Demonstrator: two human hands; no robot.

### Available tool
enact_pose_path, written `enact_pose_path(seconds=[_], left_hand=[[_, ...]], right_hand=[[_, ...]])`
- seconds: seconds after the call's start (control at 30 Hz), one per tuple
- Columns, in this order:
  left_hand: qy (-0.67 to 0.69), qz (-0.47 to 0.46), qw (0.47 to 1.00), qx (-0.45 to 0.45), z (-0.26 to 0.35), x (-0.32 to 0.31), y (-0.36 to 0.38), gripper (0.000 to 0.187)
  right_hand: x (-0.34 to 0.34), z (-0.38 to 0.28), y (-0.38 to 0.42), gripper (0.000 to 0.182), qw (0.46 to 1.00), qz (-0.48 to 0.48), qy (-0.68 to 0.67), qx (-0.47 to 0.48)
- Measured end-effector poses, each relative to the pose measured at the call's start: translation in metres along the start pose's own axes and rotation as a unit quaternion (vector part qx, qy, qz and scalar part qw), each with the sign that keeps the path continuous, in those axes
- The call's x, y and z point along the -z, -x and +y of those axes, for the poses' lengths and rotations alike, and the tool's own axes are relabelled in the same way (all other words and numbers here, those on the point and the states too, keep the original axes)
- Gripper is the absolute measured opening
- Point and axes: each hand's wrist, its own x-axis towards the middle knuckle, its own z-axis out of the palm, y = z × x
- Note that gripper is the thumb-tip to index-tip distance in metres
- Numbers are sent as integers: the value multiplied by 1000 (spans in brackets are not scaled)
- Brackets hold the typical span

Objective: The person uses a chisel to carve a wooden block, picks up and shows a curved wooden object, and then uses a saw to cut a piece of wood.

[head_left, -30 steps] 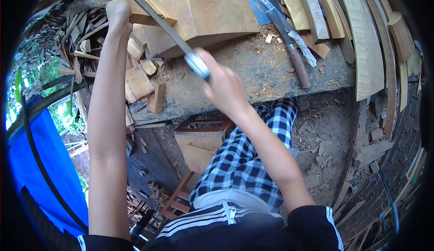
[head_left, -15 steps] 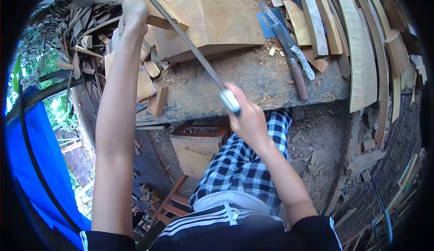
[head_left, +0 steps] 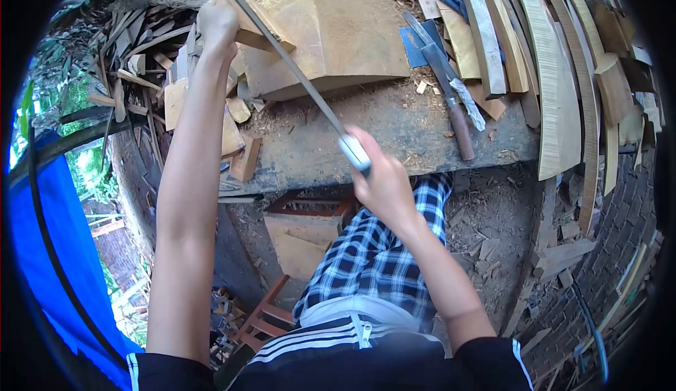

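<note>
My right hand [head_left: 384, 187] is closed round the pale handle of a long, narrow metal file [head_left: 308, 84]. The file's blade slants up and left across a short wooden piece [head_left: 255, 36]. At the far end of that piece, close to the blade's tip, my left hand [head_left: 219, 21] is closed on the wood; its fingertips are mostly hidden behind the hand. Underneath, a large, thick wooden block [head_left: 359, 32] rests on the worn, sawdust-strewn bench [head_left: 394, 127] and backs the small piece.
Right of the block lie a dark-bladed tool with a wooden handle [head_left: 461, 132] and a blue sheet [head_left: 413, 47]. Several curved boards [head_left: 560, 88] stand along the right. Scrap wood [head_left: 130, 32] heaps up at left. A blue tarp [head_left: 60, 250] hangs at lower left.
My right hand and the file's handle have shifted slightly up and left, toward the small wooden piece. The left hand keeps its grip. The whole view has shifted a little.
</note>
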Motion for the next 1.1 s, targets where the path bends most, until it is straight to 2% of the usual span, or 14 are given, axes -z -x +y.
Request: enact_pose_path(seconds=[0.1,0.13,0.23,0.33,0.4,0.5,0.57,0.63,0.77,0.83,0.87,0.9,1.0,1.1], left_hand=[[1,10,1000,21,6,1,6,32],[25,8,999,46,10,1,3,33],[-16,7,1000,5,4,3,-5,34],[-53,25,998,9,-9,0,-19,37],[-57,52,997,-4,-13,0,-14,41],[-23,31,999,-28,-10,0,-10,40],[11,36,999,24,-2,-3,-6,39],[-10,18,1000,-18,4,1,-6,39],[-112,33,993,0,-6,2,-22,37],[-84,33,996,-15,-6,2,-18,36],[-29,20,999,7,-6,1,-13,36],[27,10,999,26,-1,0,-9,37],[-13,2,1000,6,4,6,-14,36],[4,8,1000,21,0,6,-16,37]], right_hand=[[-29,-23,-94,44,999,-21,43,-2],[-38,-27,-106,44,998,25,60,12],[-28,-28,-92,44,999,-6,39,-6],[-10,-4,-29,49,999,21,19,39],[-3,-5,-6,41,998,39,-1,43],[-12,-33,-74,36,998,10,60,19],[-39,-35,-117,34,996,12,86,12],[-37,-29,-111,38,997,14,78,24],[-12,-7,-36,52,997,39,19,58],[-2,-11,-16,60,998,31,-1,60],[-3,-7,-25,60,1000,-29,6,-6],[-11,-20,-51,51,1000,-7,14,-1],[-45,-38,-117,42,999,18,50,-4],[-33,-33,-90,46,999,6,44,4]])
